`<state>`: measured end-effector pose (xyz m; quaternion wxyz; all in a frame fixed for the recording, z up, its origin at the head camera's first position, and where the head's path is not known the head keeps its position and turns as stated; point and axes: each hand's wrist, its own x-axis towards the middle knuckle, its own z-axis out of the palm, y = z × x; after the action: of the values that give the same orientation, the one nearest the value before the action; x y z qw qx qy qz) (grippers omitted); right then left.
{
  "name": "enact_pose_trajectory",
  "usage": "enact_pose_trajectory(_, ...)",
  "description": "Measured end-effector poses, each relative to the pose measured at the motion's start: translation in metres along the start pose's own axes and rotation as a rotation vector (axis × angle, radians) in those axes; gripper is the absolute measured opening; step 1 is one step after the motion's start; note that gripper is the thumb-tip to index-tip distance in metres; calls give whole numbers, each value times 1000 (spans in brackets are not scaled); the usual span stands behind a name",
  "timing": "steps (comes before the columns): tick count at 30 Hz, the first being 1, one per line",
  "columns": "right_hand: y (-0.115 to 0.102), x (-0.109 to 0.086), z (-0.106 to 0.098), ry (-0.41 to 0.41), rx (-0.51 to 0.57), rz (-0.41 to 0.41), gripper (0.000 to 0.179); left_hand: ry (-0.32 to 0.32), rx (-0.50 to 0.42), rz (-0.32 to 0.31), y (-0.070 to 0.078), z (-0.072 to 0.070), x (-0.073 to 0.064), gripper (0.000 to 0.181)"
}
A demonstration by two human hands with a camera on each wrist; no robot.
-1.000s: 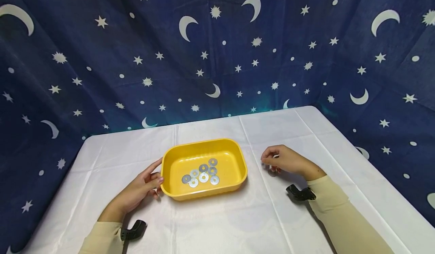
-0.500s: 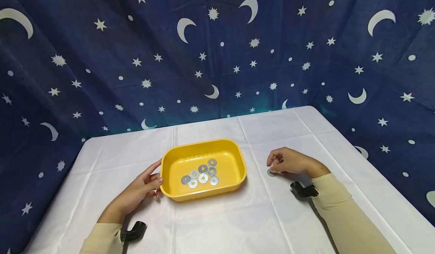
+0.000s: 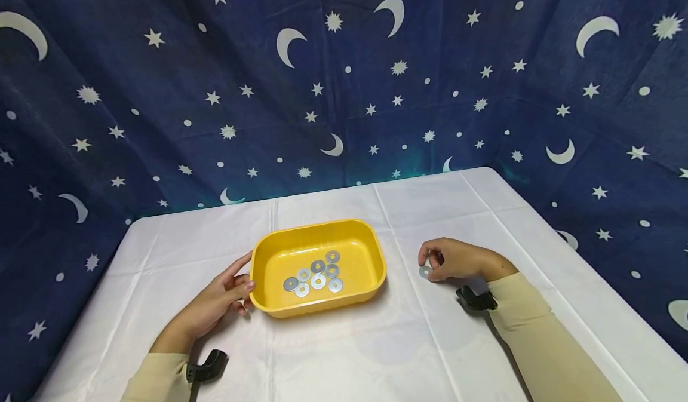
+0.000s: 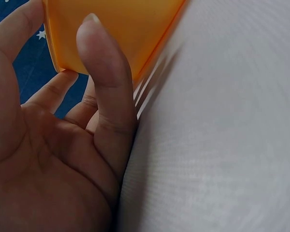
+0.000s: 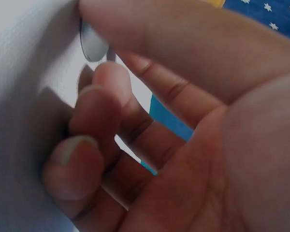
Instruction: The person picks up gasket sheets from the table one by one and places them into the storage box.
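A yellow tray (image 3: 371,288) with rounded corners stands on the white table, and several flat metal washers (image 3: 318,281) lie inside it, towards the front. My left hand (image 3: 206,306) is at the tray's left end, its thumb against the rim corner and its index finger along the outer wall. In the left wrist view the same wall (image 4: 130,29) shows behind the thumb. Right of the tray, my right hand (image 3: 457,260) pinches a single washer (image 3: 424,272) at its edge between thumb and index finger, low over the cloth. In the right wrist view the thumb partly hides this washer (image 5: 93,43).
A white cloth (image 3: 349,354) with fold lines covers the table. Dark blue curtains (image 3: 242,49) with moons and stars rise behind it and along both sides. Each wrist carries a black device (image 3: 475,299).
My right hand has drawn slightly back towards me and now has its thumb and index finger at the washer's edge. The left hand and tray stay in place; the head view shifts slightly.
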<state>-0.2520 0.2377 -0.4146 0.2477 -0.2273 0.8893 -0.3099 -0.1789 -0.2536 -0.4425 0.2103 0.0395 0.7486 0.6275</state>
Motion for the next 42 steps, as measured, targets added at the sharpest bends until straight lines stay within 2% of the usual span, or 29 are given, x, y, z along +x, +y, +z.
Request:
enact_pose_trajectory(5, 0, 0, 4, 17, -21, -3, 25, -9, 3, 2, -1, 1, 0, 69)
enact_pose_trajectory(9, 0, 0, 5, 29, -14, 30, 25, -15, 2, 8, 0, 2, 0, 68)
enact_pose_trajectory(20, -2, 0, 2, 34, -14, 68, 24, 7, 11, -15, 4, 1, 1, 69)
enact_pose_trajectory(34, -4, 4, 3, 54, -62, 11, 26, 1, 1, -13, 2, 0, 0, 70)
enact_pose_trajectory(42, -7, 2, 5, 80, -61, -33, 23, -19, -4, 15, 1, 0, 0, 68)
